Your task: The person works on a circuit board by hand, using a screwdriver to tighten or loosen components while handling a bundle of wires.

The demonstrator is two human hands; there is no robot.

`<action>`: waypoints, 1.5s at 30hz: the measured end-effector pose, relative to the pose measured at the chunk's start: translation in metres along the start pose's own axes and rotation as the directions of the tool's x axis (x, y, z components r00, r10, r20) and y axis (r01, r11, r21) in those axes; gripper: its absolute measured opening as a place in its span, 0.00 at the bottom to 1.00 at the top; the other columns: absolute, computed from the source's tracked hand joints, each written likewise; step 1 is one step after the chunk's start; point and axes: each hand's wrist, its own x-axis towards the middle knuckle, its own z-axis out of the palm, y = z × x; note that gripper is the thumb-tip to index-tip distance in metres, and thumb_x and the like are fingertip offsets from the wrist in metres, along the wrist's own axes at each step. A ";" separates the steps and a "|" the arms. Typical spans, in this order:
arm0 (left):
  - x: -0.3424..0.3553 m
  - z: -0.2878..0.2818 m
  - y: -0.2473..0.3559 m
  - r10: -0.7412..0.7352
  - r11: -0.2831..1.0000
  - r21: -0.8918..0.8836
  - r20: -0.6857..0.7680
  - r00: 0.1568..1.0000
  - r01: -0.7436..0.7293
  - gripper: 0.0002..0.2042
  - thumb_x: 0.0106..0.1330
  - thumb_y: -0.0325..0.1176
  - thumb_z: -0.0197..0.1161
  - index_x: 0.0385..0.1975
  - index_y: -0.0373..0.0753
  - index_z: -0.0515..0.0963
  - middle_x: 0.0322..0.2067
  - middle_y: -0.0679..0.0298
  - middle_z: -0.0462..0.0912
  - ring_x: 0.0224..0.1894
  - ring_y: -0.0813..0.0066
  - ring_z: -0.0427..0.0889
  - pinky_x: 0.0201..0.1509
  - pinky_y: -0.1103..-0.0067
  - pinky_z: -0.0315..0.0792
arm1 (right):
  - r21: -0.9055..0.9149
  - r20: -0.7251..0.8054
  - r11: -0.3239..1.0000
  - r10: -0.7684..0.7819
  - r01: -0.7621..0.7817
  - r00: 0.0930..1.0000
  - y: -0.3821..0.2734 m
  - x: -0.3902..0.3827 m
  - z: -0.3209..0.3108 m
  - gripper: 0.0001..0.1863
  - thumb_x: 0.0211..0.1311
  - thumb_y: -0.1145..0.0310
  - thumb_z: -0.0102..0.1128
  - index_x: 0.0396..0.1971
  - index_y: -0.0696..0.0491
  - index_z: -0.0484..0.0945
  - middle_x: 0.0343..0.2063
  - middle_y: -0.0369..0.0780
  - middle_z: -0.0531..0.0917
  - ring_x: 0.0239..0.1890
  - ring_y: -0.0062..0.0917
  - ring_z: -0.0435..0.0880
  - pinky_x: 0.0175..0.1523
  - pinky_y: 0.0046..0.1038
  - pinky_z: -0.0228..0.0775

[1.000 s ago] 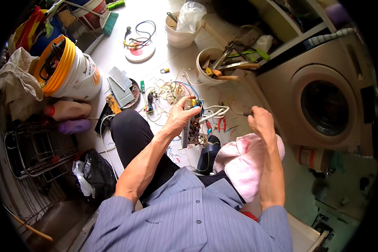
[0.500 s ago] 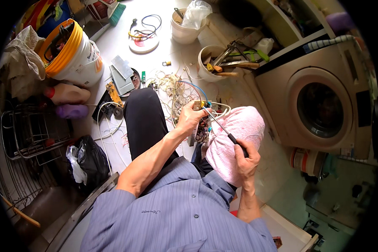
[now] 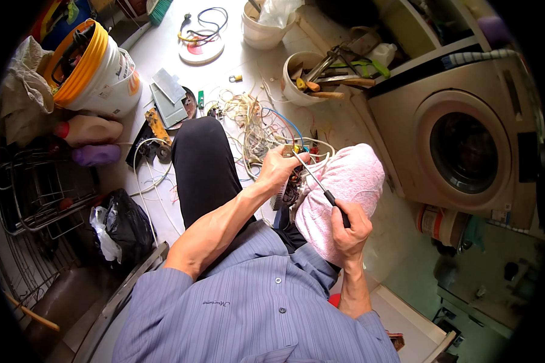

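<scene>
So we've got our left hand (image 3: 278, 167) closed around the upper end of a metal unit (image 3: 293, 182) full of wires, fingers gripping it firmly. The unit is between our knees, above the floor (image 3: 253, 65), though we can't tell if its bottom end rests on anything. Our right hand (image 3: 353, 228) has its fingers wrapped round the black handle of a screwdriver (image 3: 330, 198), shaft slanting up and left to the unit's upper end, right by our left thumb. Can't make out what exactly the tip is on. There's a pink towel (image 3: 345, 184) over our right knee. Just past the unit is a messy tangle of wires (image 3: 248, 118), then 1 padlock (image 3: 235, 78). 2 grey panels (image 3: 169, 107) lie toward the floor's left edge, 1 tool bucket (image 3: 291, 91) stands near its right edge, with a washing machine (image 3: 460, 151) along that side.
</scene>
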 end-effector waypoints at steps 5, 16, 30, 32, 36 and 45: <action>0.003 -0.004 -0.004 0.002 0.997 -0.072 0.014 1.000 -0.001 0.13 0.62 0.33 0.73 0.40 0.33 0.81 0.32 0.61 0.87 0.31 0.77 0.84 0.35 0.78 0.78 | -0.017 0.016 0.999 0.027 -0.027 1.000 0.001 0.000 0.003 0.09 0.54 0.80 0.65 0.36 0.56 0.84 0.25 0.44 0.82 0.24 0.34 0.81 0.30 0.31 0.72; 0.004 -0.004 -0.006 -0.003 1.000 0.021 -0.058 0.998 0.004 0.14 0.62 0.34 0.72 0.41 0.32 0.81 0.31 0.62 0.87 0.30 0.79 0.83 0.34 0.80 0.77 | -0.043 0.068 0.996 0.080 -0.077 0.995 -0.001 0.005 0.003 0.08 0.55 0.79 0.65 0.37 0.56 0.84 0.25 0.45 0.83 0.24 0.35 0.82 0.30 0.31 0.72; 0.015 -0.016 -0.015 0.183 0.885 0.441 -0.031 0.983 -0.151 0.14 0.59 0.38 0.72 0.39 0.34 0.83 0.27 0.66 0.85 0.25 0.82 0.78 0.29 0.80 0.72 | 0.157 0.460 0.750 0.520 -0.642 0.720 0.000 0.019 -0.006 0.15 0.62 0.72 0.61 0.48 0.61 0.82 0.32 0.47 0.88 0.34 0.29 0.88 0.42 0.30 0.77; 0.013 -0.016 -0.017 0.245 0.846 0.494 -0.028 0.969 -0.200 0.14 0.59 0.39 0.71 0.37 0.35 0.83 0.27 0.66 0.85 0.24 0.82 0.77 0.29 0.79 0.71 | 0.126 0.524 0.677 0.575 -0.725 0.628 -0.001 0.024 -0.009 0.17 0.62 0.72 0.61 0.50 0.61 0.82 0.34 0.46 0.88 0.35 0.26 0.87 0.44 0.28 0.77; 0.021 -0.022 -0.032 0.315 0.763 0.592 0.010 0.949 -0.259 0.13 0.60 0.39 0.70 0.36 0.34 0.83 0.25 0.66 0.85 0.23 0.81 0.75 0.27 0.79 0.69 | 0.077 0.442 0.852 0.437 -0.518 0.784 0.011 0.011 0.001 0.19 0.61 0.74 0.60 0.52 0.61 0.81 0.33 0.48 0.88 0.35 0.31 0.88 0.43 0.30 0.77; 0.017 -0.028 -0.028 0.230 0.824 0.540 -0.048 0.972 -0.169 0.12 0.65 0.39 0.67 0.35 0.35 0.82 0.23 0.67 0.83 0.22 0.82 0.74 0.26 0.79 0.68 | -0.335 0.474 0.883 -0.142 0.328 0.869 0.006 0.021 0.007 0.21 0.58 0.73 0.60 0.54 0.55 0.80 0.25 0.44 0.79 0.20 0.40 0.80 0.25 0.37 0.74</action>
